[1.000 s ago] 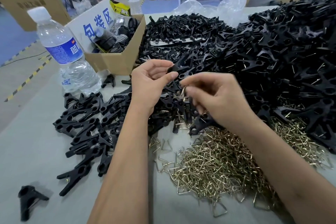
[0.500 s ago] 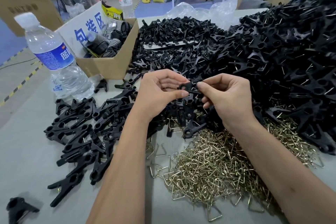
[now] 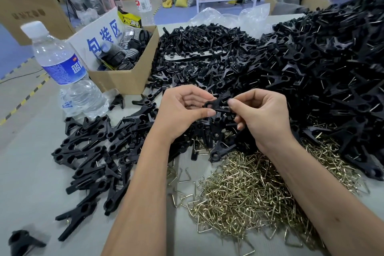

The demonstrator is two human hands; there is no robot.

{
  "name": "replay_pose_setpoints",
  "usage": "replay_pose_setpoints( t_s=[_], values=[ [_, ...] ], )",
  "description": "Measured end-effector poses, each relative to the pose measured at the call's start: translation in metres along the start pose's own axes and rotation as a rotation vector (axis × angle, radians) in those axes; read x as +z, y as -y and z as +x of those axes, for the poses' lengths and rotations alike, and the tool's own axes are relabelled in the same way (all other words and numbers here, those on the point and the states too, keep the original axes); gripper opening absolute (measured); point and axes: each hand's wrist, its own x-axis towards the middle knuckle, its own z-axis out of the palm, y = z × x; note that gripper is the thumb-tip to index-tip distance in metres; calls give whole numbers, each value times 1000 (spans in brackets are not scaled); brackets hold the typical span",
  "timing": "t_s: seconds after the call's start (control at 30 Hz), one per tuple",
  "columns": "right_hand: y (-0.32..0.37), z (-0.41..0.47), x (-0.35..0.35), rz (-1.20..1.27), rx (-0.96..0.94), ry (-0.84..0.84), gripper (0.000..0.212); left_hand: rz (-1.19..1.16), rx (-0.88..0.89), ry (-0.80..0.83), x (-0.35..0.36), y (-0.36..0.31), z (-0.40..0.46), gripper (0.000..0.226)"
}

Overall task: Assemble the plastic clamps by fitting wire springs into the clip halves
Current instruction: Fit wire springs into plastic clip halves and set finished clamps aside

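Nearest on the grey counter (image 3: 31, 172) lies a heap of brass-coloured bent wire springs (image 3: 249, 189), triangular in outline. To its left sits a loose group of assembled black plastic clamps (image 3: 89, 164). Above the springs, both hands meet over the counter, holding one black plastic clip half (image 3: 218, 104), a flat piece with a round eye at its left end. The left hand (image 3: 178, 110) has a grip clamped on that eye end between thumb and curled fingers. The right hand (image 3: 264, 114) pinches the opposite end with its fingertips, remaining fingers curled. Beyond rises a large mound of black plastic clip parts (image 3: 301, 64). At far left stand a clear plastic water bottle with a blue label (image 3: 60, 64) and an open brown cardboard box (image 3: 124, 77).
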Motion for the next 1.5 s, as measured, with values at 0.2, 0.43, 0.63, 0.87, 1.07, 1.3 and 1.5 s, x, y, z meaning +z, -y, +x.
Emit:
replay_pose_setpoints(
  t_s=[0.2, 0.43, 0.63, 0.87, 1.07, 1.3, 1.5],
  values=[
    [1, 1, -2, -17, 61, 51, 12, -17, -18, 11, 3, -2, -1, 34],
    [12, -1, -5, 463, 369, 332, 17, -215, -13, 29, 6, -11, -2, 37],
    [12, 0, -14, 624, 487, 701, 41, -353, -14, 46, 8, -13, -4, 46],
    [11, 2, -14, 907, 600, 740, 47, -332, -15, 49, 5, -14, -5, 32],
    [11, 2, -16, 1051, 648, 762, 34, -312, 8, 1, 9, -13, -5, 26],
    [20, 2, -16, 731, 473, 583, 22, -267, 2, -66, 14, -18, -6, 21],
    [65, 43, -27, -2, -18, 138, 18, 252, -180, -391, -6, -21, 8, 13]
  ],
)
